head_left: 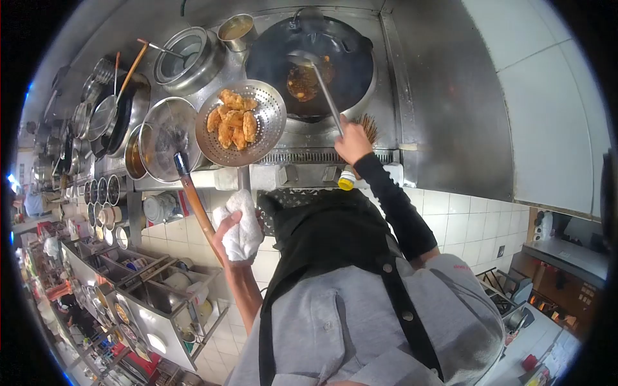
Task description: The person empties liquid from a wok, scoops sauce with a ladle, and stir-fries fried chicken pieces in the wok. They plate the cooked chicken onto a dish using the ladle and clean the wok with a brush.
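My left hand (235, 233) is closed around a folded white cloth (243, 215) wrapped on the handle of a perforated strainer ladle (275, 119). Several golden-brown fried pieces (232, 120) lie in its bowl, level and left of the wok. With my right hand (353, 142) I grip the long metal handle of a cooking ladle (328, 95). Its head is down in the black wok (270, 64), touching or just above a dark brown sauce (302, 82) with small bits in it.
Left of the strainer ladle, a wire mesh skimmer (168, 138) with a wooden handle rests over a pot (134, 154). Behind are a lidded steel pot (183, 55) and a small metal container (237, 32). A bamboo brush (367, 127) and a yellow-capped bottle (347, 179) are near my right hand.
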`<action>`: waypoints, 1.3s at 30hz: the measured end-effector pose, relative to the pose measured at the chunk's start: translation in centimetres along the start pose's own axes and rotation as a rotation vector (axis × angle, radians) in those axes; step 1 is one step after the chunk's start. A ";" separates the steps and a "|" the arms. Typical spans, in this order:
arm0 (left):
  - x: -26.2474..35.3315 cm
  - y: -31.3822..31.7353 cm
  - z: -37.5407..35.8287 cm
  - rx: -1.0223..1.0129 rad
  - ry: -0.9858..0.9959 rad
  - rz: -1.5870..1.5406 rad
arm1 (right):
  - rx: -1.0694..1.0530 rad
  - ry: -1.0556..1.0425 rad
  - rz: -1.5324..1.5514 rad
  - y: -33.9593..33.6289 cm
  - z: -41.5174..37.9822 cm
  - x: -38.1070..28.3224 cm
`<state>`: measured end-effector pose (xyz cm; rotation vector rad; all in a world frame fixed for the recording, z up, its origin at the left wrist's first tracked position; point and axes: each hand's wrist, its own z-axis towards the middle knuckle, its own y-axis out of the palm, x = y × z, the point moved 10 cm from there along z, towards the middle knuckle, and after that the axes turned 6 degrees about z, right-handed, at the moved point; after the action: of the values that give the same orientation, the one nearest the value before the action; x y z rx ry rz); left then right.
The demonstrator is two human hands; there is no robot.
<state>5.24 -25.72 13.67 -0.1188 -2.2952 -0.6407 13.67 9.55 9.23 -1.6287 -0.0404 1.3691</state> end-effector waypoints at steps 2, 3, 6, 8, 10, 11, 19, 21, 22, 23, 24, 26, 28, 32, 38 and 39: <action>0.3 0.2 0.4 -0.044 0.012 -0.017 | -0.022 -0.021 -0.044 -2.1 -1.8 -1.2; 0.2 -0.2 0.3 0.003 0.017 -0.003 | -0.110 0.039 -0.003 -4.0 -3.2 -2.0; 0.6 -0.6 0.0 0.091 0.039 0.089 | -0.298 0.216 0.166 -6.7 -7.1 -3.7; 0.9 -0.3 0.4 0.090 0.035 0.082 | -0.274 0.135 0.146 -5.4 -7.3 -2.7; 0.8 -0.2 1.2 0.069 0.011 0.079 | -0.140 -0.031 0.099 -2.0 -5.7 -0.4; 0.6 -0.5 1.8 0.049 -0.009 0.075 | -0.111 -0.043 0.026 0.1 -4.4 1.9; 0.9 1.1 1.7 0.018 -0.022 0.057 | 0.151 0.265 0.085 -3.5 0.7 5.1; 1.3 1.1 2.1 0.034 -0.012 0.064 | 0.040 0.375 0.254 -2.7 1.3 5.4; 1.4 1.0 2.3 0.042 -0.011 0.067 | -0.024 0.439 0.376 -2.3 1.1 5.6; 1.6 1.0 2.4 0.054 -0.011 0.072 | -0.090 0.506 0.498 -1.6 0.5 5.4; 1.8 1.1 2.8 0.067 -0.007 0.074 | 0.016 0.397 0.394 -2.5 0.3 4.6; 2.1 1.5 3.5 0.055 -0.012 0.056 | 0.168 0.231 0.230 -3.2 -1.2 2.9; 2.3 2.0 4.2 0.031 -0.023 0.063 | 0.235 0.181 0.139 -4.3 -2.3 2.7; 3.7 4.7 5.6 0.011 0.004 0.152 | 0.143 0.293 0.191 -7.8 -5.0 2.9; 4.3 9.1 11.6 -0.110 0.140 0.314 | 0.099 0.467 0.459 -7.9 -8.3 2.7; 4.6 9.9 12.9 -0.149 0.181 0.353 | 0.101 0.483 0.494 -7.4 -8.5 2.9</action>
<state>-3.61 -11.38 13.11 -0.5046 -1.9854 -0.6089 25.16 9.77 11.17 -1.9155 0.7460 1.2617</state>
